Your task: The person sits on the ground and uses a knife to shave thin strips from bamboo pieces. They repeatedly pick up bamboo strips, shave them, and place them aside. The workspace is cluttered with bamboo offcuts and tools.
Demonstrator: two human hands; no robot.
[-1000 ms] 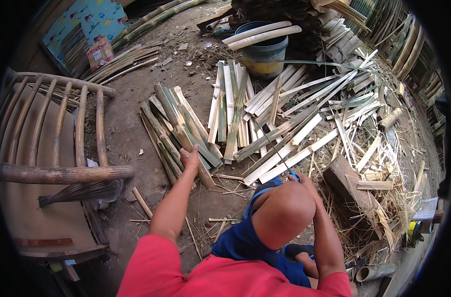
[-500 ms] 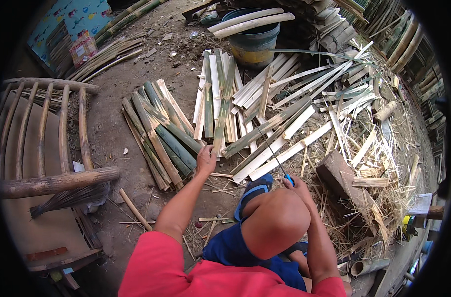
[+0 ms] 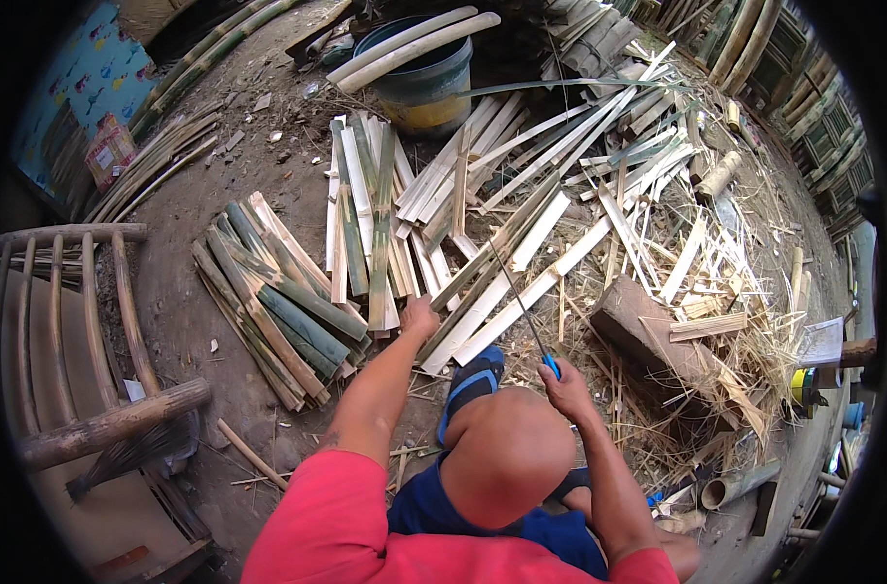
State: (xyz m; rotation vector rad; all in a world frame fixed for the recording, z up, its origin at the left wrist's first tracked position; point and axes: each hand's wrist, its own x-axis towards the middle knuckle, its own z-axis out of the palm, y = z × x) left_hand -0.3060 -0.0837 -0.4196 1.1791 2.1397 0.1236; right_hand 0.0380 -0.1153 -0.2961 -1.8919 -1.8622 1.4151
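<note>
My right hand (image 3: 568,389), by my raised knee, is closed round the blue handle of a knife (image 3: 523,308). Its long thin dark blade points up and left across pale split bamboo strips (image 3: 541,294). My left hand (image 3: 421,317) is at the near ends of the bamboo strips, beside a slanted greenish-brown strip (image 3: 486,255). Its fingers reach forward and look apart, though their tips are partly hidden. Left of that hand lies a fanned row of green and pale bamboo strips (image 3: 378,224). Further left is a pile of wider split bamboo pieces (image 3: 273,297).
A dark bucket (image 3: 424,92) with two curved pale poles (image 3: 414,47) across it stands at the back. A brown wooden block (image 3: 643,331) sits among shavings (image 3: 730,292) at right. At left is a bamboo frame (image 3: 112,419) with rungs. My sandalled foot (image 3: 474,382) is close by.
My left hand has let go of a strip in the fanned row and moved right to the slanted strip's end. The whole view has shifted; the knife stays in my right hand.
</note>
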